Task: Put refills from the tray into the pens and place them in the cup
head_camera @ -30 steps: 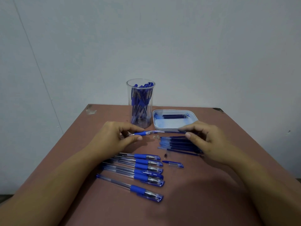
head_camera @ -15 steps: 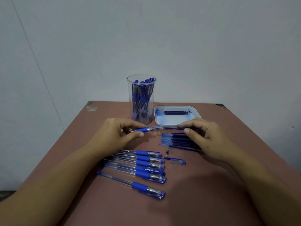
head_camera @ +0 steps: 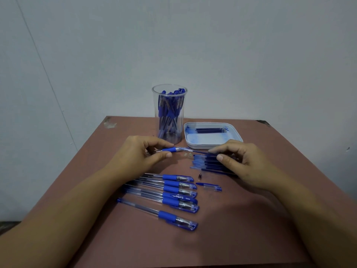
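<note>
**Refill going into the pen barrel**

My left hand (head_camera: pixel 135 153) pinches a pen (head_camera: pixel 170 149) by its blue grip; my right hand (head_camera: pixel 243 161) pinches a refill (head_camera: pixel 201 152) whose end meets the barrel mouth, just in front of the cup (head_camera: pixel 170 113) and tray (head_camera: pixel 212 135). I judge insertion is in progress. Next: push it straight home, then fit the small tip (head_camera: pixel 200 176) lying on the desk (head_camera: pixel 231 219).

Both hands pinching: left (head_camera: pixel 139 155), right (head_camera: pixel 243 163).
</note>
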